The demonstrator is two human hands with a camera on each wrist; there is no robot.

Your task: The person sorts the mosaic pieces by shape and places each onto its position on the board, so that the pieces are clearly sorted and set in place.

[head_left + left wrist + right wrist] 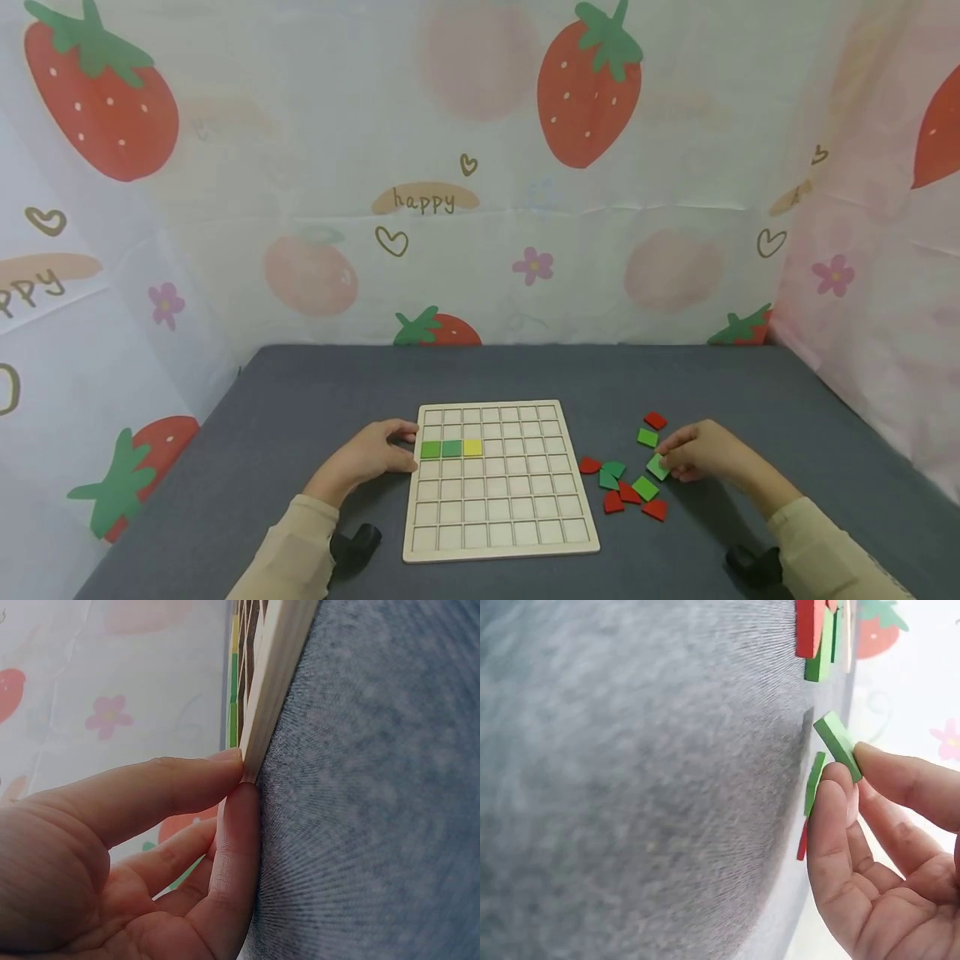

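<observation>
A pale wooden grid board [495,483] lies on the grey table. One row holds a green tile [431,450], a darker green tile [452,448] and a yellow tile [472,447] side by side. Thumb and fingers of my left hand [371,454] hold the board's left edge; the left wrist view shows the fingertips against its wooden side [274,690]. To the right, my right hand [701,454] pinches a light green square tile [838,746] between thumb and fingers. That tile is tilted and raised a little off the cloth.
Loose red and green tiles lie between the board and my right hand, among them a red tile [655,510], a green tile [645,488] and a rounded green piece [613,468]. A strawberry-printed curtain [480,275] stands behind the table [330,375].
</observation>
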